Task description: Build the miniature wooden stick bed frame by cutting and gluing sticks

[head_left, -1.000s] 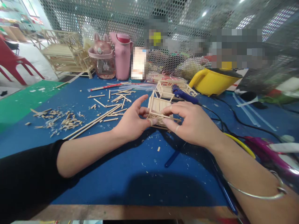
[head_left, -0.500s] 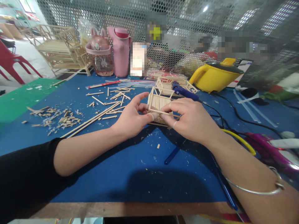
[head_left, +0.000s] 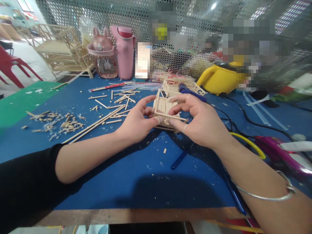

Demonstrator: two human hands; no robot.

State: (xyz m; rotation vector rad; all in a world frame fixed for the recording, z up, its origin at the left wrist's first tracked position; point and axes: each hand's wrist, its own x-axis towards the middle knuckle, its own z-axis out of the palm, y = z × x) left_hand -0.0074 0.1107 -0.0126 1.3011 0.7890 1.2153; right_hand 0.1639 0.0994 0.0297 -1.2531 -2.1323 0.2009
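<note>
A small wooden stick model (head_left: 166,104) with a slatted panel sits on the blue table in front of me. My left hand (head_left: 142,119) pinches its near left corner between thumb and fingers. Across its front runs a thin wooden stick (head_left: 180,119), jutting out to the right. My right hand (head_left: 201,118) has its thumb below this stick and a bent finger above it, while the index finger is raised over the panel. The fingertips partly hide the model's front edge. White bands wrap some fingers.
Loose cut sticks (head_left: 124,97) and scraps (head_left: 70,123) lie left. Behind the model are a blue glue gun (head_left: 191,92) and another stick piece (head_left: 170,87). A pink bottle (head_left: 125,53), a yellow pot (head_left: 216,79) and black cables (head_left: 246,110) stand or lie farther out.
My right index finger has lifted from the model and the right fingers have spread a little. My left hand keeps its hold. The view has shifted slightly.
</note>
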